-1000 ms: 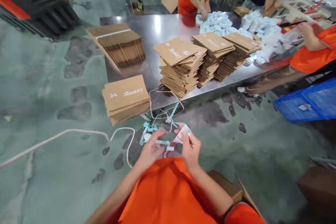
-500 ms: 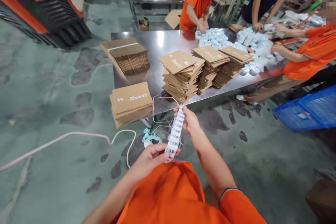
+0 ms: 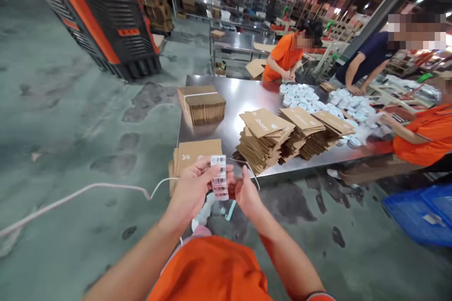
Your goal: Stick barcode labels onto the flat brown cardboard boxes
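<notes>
In front of the person's chest, the left hand (image 3: pixel 189 193) and the right hand (image 3: pixel 247 199) are raised close together, and a short strip of barcode labels (image 3: pixel 219 177) stands between them. The long axis of the strip is nearly upright in the view, with one end pointing to the far side and the other end toward the person. The left hand is closed on the strip's left edge and grasps it. The right hand is half curled just beside the lower part of the strip, and I cannot tell if it grips it too.

Below the hands a light blue ribbon (image 3: pixel 230 210) is showing, and a thin wire loop (image 3: pixel 252 176) is near the right hand. Just behind the hands, a pile of brown cardboard sleeves (image 3: pixel 197 157) lies at the near edge of the metal table (image 3: pixel 240 94). Taller stacks of sleeves (image 3: pixel 263 143) stand to the right of it, and white round containers (image 3: pixel 296 96) cover the far right part. Three co-workers (image 3: pixel 367 59) work around the far and right sides of the table. A white cord (image 3: pixel 88 193) lies on the green floor (image 3: pixel 63 127) at left, and a blue plastic crate (image 3: pixel 420 216) sits at near right.
</notes>
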Available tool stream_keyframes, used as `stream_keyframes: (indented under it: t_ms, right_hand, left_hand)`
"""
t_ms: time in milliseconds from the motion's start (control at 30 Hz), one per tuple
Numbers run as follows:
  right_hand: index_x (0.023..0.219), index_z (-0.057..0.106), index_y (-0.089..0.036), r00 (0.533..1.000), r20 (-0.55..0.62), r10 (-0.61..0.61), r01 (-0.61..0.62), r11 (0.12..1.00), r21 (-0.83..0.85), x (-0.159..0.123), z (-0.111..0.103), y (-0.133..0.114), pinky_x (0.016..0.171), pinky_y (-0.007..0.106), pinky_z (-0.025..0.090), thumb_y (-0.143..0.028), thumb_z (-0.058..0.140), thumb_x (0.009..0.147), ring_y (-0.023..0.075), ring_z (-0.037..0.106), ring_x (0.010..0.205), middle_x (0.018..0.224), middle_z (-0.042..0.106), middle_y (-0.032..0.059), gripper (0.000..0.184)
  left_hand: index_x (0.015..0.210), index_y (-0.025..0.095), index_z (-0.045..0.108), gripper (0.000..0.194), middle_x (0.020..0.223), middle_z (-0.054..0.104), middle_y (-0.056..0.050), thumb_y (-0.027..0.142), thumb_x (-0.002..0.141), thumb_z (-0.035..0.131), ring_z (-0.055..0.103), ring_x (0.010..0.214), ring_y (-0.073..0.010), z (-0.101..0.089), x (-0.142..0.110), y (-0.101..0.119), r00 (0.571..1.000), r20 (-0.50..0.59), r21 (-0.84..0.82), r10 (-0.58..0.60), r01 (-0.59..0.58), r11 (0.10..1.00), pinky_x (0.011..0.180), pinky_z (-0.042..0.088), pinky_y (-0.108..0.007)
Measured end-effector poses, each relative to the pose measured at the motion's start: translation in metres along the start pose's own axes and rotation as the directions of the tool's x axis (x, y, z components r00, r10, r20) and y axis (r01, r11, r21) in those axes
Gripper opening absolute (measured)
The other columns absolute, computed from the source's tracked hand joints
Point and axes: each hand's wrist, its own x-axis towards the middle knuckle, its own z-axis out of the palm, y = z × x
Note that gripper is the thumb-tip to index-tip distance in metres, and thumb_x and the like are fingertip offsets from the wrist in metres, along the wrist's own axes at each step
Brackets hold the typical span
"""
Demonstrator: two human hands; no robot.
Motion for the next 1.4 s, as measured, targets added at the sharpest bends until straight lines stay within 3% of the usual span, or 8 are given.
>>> stream_keyframes:
  t_ms: [100, 167, 400, 600, 767, 933, 1200, 1400]
  right_hand:
    - [0.086, 0.068, -0.018, 0.953, 0.005, -0.303, 0.293, 0.918, -0.268, -0.019, 0.010, -0.010, 0.078, 0.034, 0.045, -0.067, 0.051, 0.078, 0.0207, 0.059, 0.082, 0.084, 0.066, 0.0069, 0.052]
    - [0.079, 0.067, -0.020, 0.908, 0.018, -0.418, 0.379, 0.805, -0.457, -0.025, 0.020, -0.011, 0.083, 0.033, 0.042, -0.050, 0.069, 0.072, 0.0201, 0.057, 0.088, 0.087, 0.065, 0.0049, 0.031]
    - [0.060, 0.051, -0.020, 0.867, 0.156, -0.473, 0.487, 0.740, -0.463, -0.016, 0.036, -0.001, 0.073, 0.028, 0.042, -0.041, 0.056, 0.083, 0.0155, 0.054, 0.076, 0.068, 0.057, 0.0007, 0.032]
    - [0.057, 0.044, -0.019, 0.911, 0.010, -0.412, 0.340, 0.737, -0.584, -0.006, 0.013, 0.016, 0.052, 0.022, 0.032, -0.042, 0.050, 0.084, 0.0089, 0.038, 0.052, 0.053, 0.041, -0.0046, 0.037]
    - [0.077, 0.057, -0.019, 0.832, -0.051, -0.552, 0.424, 0.693, -0.583, -0.007, 0.004, 0.012, 0.071, 0.027, 0.041, -0.047, 0.060, 0.077, 0.0153, 0.052, 0.077, 0.079, 0.057, 0.0018, 0.028]
    - [0.072, 0.059, -0.019, 0.852, -0.072, -0.519, 0.414, 0.751, -0.514, -0.011, 0.010, 0.000, 0.077, 0.028, 0.043, -0.040, 0.059, 0.081, 0.0156, 0.054, 0.079, 0.079, 0.059, 0.0021, 0.023]
    - [0.076, 0.068, -0.021, 0.896, -0.009, -0.443, 0.389, 0.797, -0.462, -0.007, 0.020, -0.010, 0.070, 0.026, 0.043, -0.037, 0.058, 0.083, 0.0148, 0.054, 0.074, 0.077, 0.057, 0.0020, 0.021]
    - [0.064, 0.063, -0.018, 0.938, -0.189, -0.291, 0.208, 0.907, -0.366, 0.012, 0.034, 0.000, 0.056, 0.023, 0.040, -0.035, 0.072, 0.067, 0.0112, 0.046, 0.056, 0.060, 0.055, -0.0019, 0.019]
  left_hand:
    - [0.088, 0.017, 0.053, 0.041, 0.068, 0.072, -0.001, 0.029, 0.058, 0.080, 0.069, 0.061, -0.0189, -0.012, 0.019, 0.000, 0.997, -0.077, -0.034, 0.003, -0.005, 0.999, 0.052, 0.053, -0.027]
    - [0.089, 0.020, 0.048, 0.044, 0.066, 0.071, 0.001, 0.027, 0.059, 0.079, 0.069, 0.061, -0.0184, -0.020, 0.030, -0.006, 0.994, -0.106, -0.064, -0.014, 0.007, 0.998, 0.055, 0.054, -0.027]
    - [0.090, 0.017, 0.056, 0.039, 0.065, 0.071, -0.001, 0.033, 0.061, 0.077, 0.069, 0.057, -0.0182, -0.042, 0.058, -0.020, 0.993, -0.114, 0.011, -0.018, 0.019, 1.000, 0.054, 0.053, -0.027]
    - [0.085, 0.014, 0.063, 0.043, 0.074, 0.073, -0.005, 0.045, 0.059, 0.077, 0.069, 0.060, -0.0190, -0.038, 0.069, -0.015, 0.993, -0.119, 0.086, -0.025, 0.035, 0.996, 0.052, 0.052, -0.026]
    - [0.087, 0.014, 0.063, 0.048, 0.081, 0.074, -0.008, 0.042, 0.052, 0.081, 0.070, 0.065, -0.0225, -0.023, 0.069, -0.019, 0.995, -0.032, 0.133, -0.093, 0.096, 0.986, 0.056, 0.055, -0.031]
    - [0.093, 0.014, 0.061, 0.056, 0.088, 0.074, -0.009, 0.037, 0.048, 0.083, 0.071, 0.069, -0.0234, -0.017, 0.067, -0.025, 0.993, -0.012, 0.144, -0.119, 0.119, 0.982, 0.059, 0.055, -0.031]
    - [0.101, 0.015, 0.057, 0.057, 0.061, 0.067, 0.002, 0.033, 0.052, 0.080, 0.062, 0.051, -0.0143, -0.040, 0.075, -0.032, 0.994, -0.057, 0.180, -0.090, 0.099, 0.979, 0.049, 0.048, -0.024]
    - [0.097, 0.016, 0.061, 0.046, 0.060, 0.061, 0.004, 0.047, 0.065, 0.072, 0.055, 0.050, -0.0113, -0.067, 0.071, -0.032, 0.996, -0.085, 0.248, -0.032, 0.052, 0.967, 0.048, 0.043, -0.021]
